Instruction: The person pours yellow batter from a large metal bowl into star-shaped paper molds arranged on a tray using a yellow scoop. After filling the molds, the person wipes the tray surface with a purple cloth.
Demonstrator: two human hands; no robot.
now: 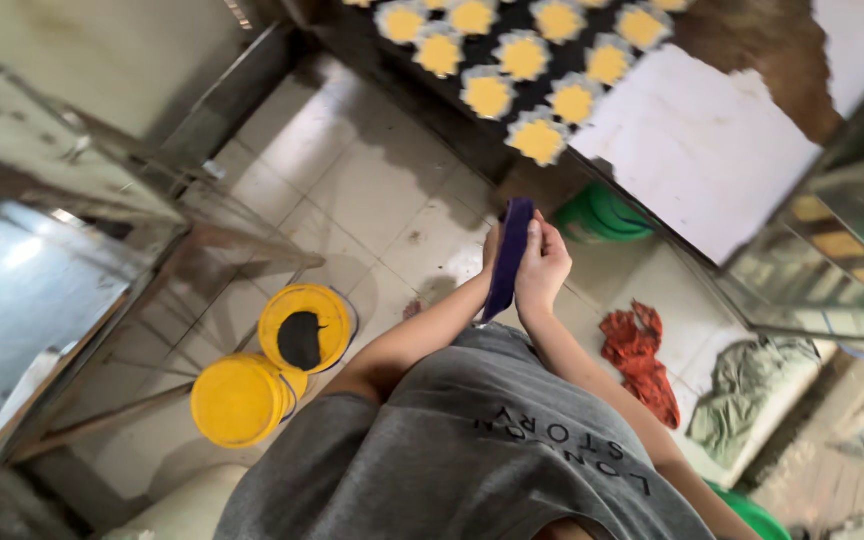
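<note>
Both my hands meet in front of my grey shirt, over the tiled floor [372, 190]. My right hand [544, 268] is closed around a long purple cloth [510, 255] that hangs down between the hands. My left hand [492, 248] grips the same cloth from the other side and is mostly hidden behind it. Only its fingers show at the cloth's edge.
A black tray [522, 25] of several round yellow pieces lies ahead, beside a white board [692, 150]. A green bucket [602, 215] stands just beyond my hands. Two yellow buckets [252, 385] sit at the left by a metal-framed table [42, 290]. A red rag [640, 358] and a greenish cloth [752, 390] lie at the right.
</note>
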